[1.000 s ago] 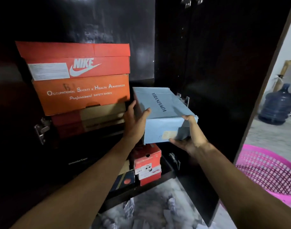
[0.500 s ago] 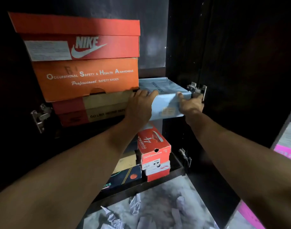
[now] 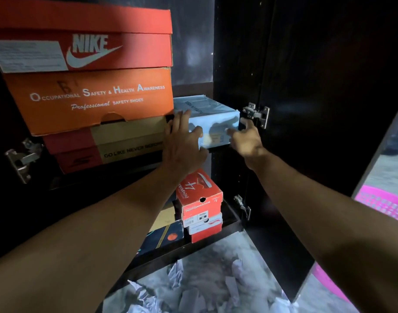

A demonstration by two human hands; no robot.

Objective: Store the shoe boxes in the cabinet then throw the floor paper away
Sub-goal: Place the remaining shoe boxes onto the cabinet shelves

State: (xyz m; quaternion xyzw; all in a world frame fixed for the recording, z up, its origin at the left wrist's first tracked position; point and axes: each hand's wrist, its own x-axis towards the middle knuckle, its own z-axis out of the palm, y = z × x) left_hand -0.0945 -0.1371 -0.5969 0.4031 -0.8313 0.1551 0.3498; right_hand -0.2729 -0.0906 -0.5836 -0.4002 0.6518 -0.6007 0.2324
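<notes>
Now the light blue shoe box [image 3: 212, 119] sits deeper on the upper shelf than a moment ago, so this box is nearly stored. The left hand [image 3: 182, 143] presses its front with flat fingers; the right hand [image 3: 246, 137] is relaxed, just beside it. Left of the hands stands the orange stack [image 3: 89, 86]; below them, small red boxes [image 3: 200, 206]. Crumpled floor paper [image 3: 193, 290] waits underneath.

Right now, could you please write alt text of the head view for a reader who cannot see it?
Two hands, left hand and right hand, push a light blue shoe box onto a dark cabinet shelf beside stacked orange shoe boxes. Crumpled paper lies on the floor below.
</notes>
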